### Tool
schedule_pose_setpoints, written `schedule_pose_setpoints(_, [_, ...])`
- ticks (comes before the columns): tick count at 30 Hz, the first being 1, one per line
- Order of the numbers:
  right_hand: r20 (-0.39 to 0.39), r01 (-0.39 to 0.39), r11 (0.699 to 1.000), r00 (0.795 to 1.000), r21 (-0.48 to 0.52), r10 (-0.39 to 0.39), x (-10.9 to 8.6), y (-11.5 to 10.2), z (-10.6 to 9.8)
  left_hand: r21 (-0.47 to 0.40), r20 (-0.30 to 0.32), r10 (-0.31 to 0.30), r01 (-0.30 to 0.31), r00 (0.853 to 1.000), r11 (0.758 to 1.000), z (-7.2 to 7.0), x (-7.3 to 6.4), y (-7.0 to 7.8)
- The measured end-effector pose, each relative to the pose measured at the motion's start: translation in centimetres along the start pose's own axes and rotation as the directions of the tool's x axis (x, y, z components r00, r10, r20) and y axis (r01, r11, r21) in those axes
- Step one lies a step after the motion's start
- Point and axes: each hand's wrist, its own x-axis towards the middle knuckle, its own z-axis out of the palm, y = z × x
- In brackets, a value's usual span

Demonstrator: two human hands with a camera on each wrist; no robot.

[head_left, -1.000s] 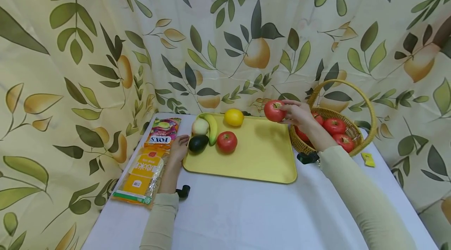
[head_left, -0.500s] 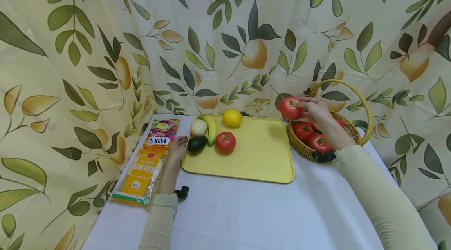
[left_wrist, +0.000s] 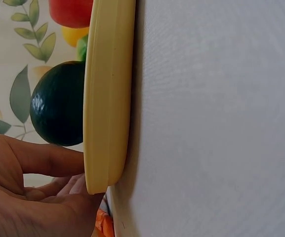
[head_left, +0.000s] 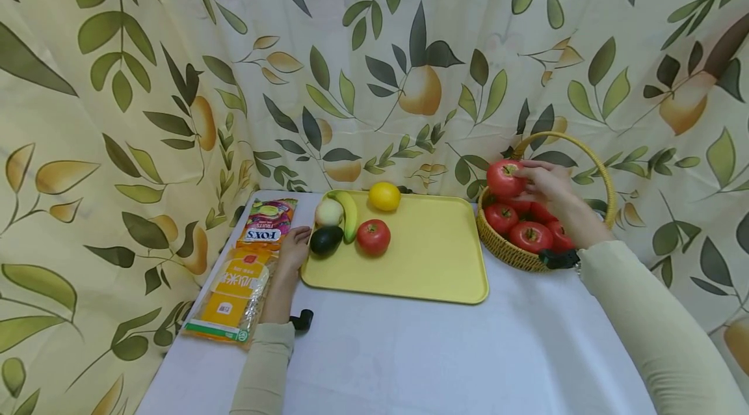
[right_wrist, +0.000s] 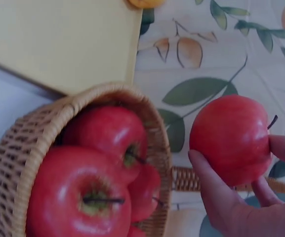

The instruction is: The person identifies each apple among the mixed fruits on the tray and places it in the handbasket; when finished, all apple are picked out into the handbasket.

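Observation:
In the head view my right hand (head_left: 549, 184) holds a red apple (head_left: 503, 179) by its side, over the left part of a wicker basket (head_left: 504, 251). Thumb and fingertips pinch this apple in the right wrist view, clear of the several red apples (right_wrist: 80, 192) lying in the basket. My left hand (head_left: 294, 248) is at the left rim of a yellow tray (head_left: 433, 265), and in the left wrist view its fingers grip that rim beside a dark avocado (left_wrist: 58, 106). Another red apple (head_left: 373, 237) sits on the tray.
On the tray also lie a banana (head_left: 350, 216), a pale round fruit (head_left: 329, 213) and a lemon (head_left: 384, 196). Left of the tray are a FOX'S candy bag (head_left: 269, 220) and a yellow grain packet (head_left: 234, 291). A patterned curtain (head_left: 351, 77) stands behind the table.
My right hand has carried the apple rightward from above the tray's right edge to over the basket. The left hand stays at the tray rim.

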Motion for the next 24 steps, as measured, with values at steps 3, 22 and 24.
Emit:
schedule_pose_setpoints(3, [-0.018,0.004,1.0,1.0,-0.012,-0.004,0.1,0.2,-0.7,0.001,0.0,0.006,-0.006,1.0,1.0,0.0,0.0,0.0])
schedule_pose_setpoints(22, [-0.187,-0.085,0.98,0.981,-0.181,0.051,0.3,3.3,-4.1,0.029,0.002,0.005,-0.005,1.0,1.0,-0.1,-0.3,0.2])
schedule_pose_setpoints(24, [-0.204,-0.1,0.979,0.977,-0.179,0.062,0.3,3.6,-4.3,0.033,-0.002,0.01,-0.01,1.0,0.999,0.0,-0.5,0.3])
